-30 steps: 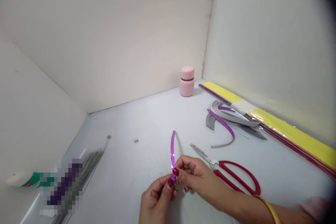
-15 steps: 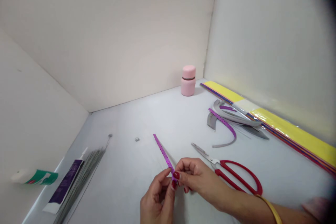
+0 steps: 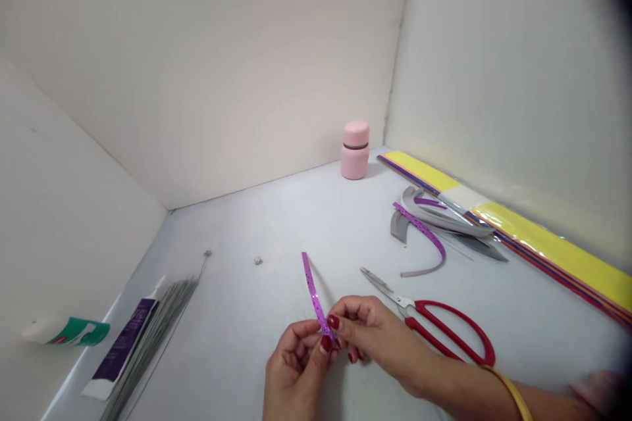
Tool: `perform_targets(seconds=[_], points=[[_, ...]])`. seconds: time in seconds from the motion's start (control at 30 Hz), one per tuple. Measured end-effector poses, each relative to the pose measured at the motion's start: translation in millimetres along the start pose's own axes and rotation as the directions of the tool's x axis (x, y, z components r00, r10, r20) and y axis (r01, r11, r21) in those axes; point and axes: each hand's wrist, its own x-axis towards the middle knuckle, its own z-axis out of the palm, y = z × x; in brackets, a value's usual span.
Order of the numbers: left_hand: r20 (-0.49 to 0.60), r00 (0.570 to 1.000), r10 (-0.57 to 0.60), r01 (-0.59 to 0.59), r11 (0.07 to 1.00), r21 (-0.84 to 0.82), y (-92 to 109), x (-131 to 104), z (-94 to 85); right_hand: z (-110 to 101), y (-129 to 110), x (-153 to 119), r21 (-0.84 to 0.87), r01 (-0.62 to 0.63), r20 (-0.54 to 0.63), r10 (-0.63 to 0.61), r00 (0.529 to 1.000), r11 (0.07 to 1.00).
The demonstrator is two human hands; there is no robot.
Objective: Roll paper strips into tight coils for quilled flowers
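A narrow purple glittery strip (image 3: pixel 315 293) rises from between my fingertips, its free end pointing away from me. My left hand (image 3: pixel 301 365) pinches its near end between thumb and finger. From the other side, the closed fingertips of my right hand (image 3: pixel 368 329) grip the same end. What the lower end of the strip looks like is hidden by my fingers. Just right of my right hand lie scissors (image 3: pixel 449 332) with red handles, blades slightly parted and pointing away to the left.
Purple and grey strip offcuts (image 3: pixel 434 223) lie at right beside packaged coloured sheets (image 3: pixel 459 194). A pink jar (image 3: pixel 355 151) stands at the back. On the left are a purple glue tube (image 3: pixel 126 345), a bundle of grey wires (image 3: pixel 153 335), a green-and-white tube (image 3: pixel 74 331) and a small silvery bit (image 3: pixel 257 261).
The strip's free end has swung to the right and stands more upright. My left thumb has shifted slightly up along the strip; both hands remain close together.
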Motion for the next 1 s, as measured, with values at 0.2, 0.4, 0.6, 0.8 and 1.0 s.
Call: perform_targets(seconds=[0.2,0.4,0.6,0.8,1.0], points=[[0.011,0.999,0.048,-0.049,0.996,0.071,-2.4,-2.7,0.2,-1.6,0.4,0.6,-0.019,-0.005,-0.022,0.005,1.000,1.000],[0.019,1.000,-0.023,0.024,1.000,-0.014,-3.7,-1.3,-0.4,0.4,-1.5,0.7,0.045,0.019,-0.011,-0.019,1.000,0.999],[-0.028,0.991,-0.133,0.133,0.991,0.006,-3.2,1.6,0.5,0.5,1.7,1.5,0.026,0.044,-0.032,-0.043,0.999,0.999],[-0.004,0.999,-0.051,0.051,0.986,0.158,-4.8,0.1,-2.4,-0.3,5.1,2.4,0.089,0.008,-0.048,-0.003,0.999,0.996],[0.021,0.997,-0.068,0.063,0.983,0.175,-1.7,-0.9,-0.7,0.4,3.2,1.4,0.126,0.004,-0.043,0.001,0.999,0.992]])
